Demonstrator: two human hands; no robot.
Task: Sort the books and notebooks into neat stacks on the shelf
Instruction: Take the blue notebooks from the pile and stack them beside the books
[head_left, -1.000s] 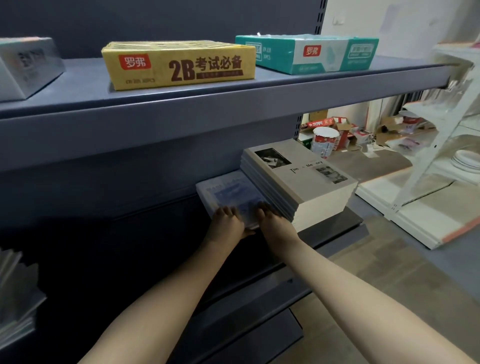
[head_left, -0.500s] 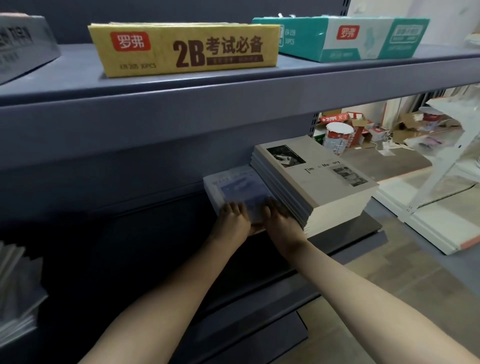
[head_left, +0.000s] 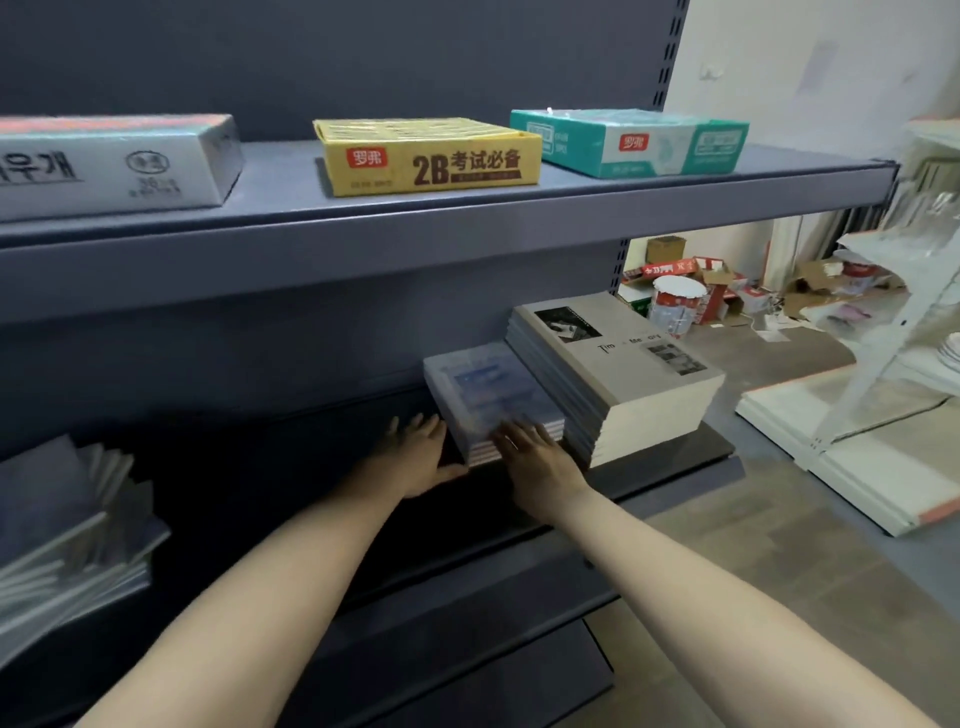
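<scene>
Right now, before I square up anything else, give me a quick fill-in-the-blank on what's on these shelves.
1. The blue notebook stack sits directly ____ of the taller grey book stack.
2. The right hand rests on the ____ stack's front edge.
3. On the upper shelf, the box between the grey box and the teal box is ____.
Missing: left; blue; yellow.

The person's left forearm (head_left: 270, 587) and right forearm (head_left: 701, 597) are bare along all of their visible length, smooth and slender, narrowing to bare wrists. The left hand (head_left: 415, 457) and right hand (head_left: 535, 462) are bare too, their fingers slightly blurred. One finger of the right hand carries a small pale glint, too blurred to tell whether it is a ring.
</scene>
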